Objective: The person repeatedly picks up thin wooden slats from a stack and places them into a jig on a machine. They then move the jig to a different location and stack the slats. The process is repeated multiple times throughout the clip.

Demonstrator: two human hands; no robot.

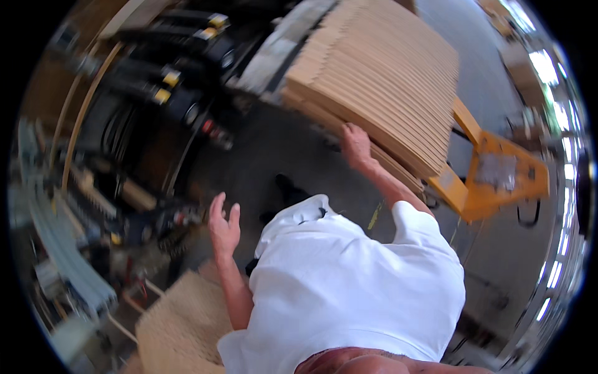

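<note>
My left hand [225, 229] is held out in the air to the left of my body, its fingers apart and nothing in it. On the other side, my right hand [356, 144] is at the near lower edge of a large stack of light brown ridged boards [386, 75]. Its fingers are bent toward that edge and partly blurred, so whether they grip a board cannot be seen. The boards lie in a slightly stepped row, with more flat brown pieces [398, 167] under them.
A yellow pallet truck [507, 177] sticks out from the right of the stack. At lower left is another pile of light wooden pieces [180, 324]. Dark machinery with yellow labels [168, 87] stands at upper left, beside a grey metal rail [62, 230]. Grey floor [268, 137] lies between.
</note>
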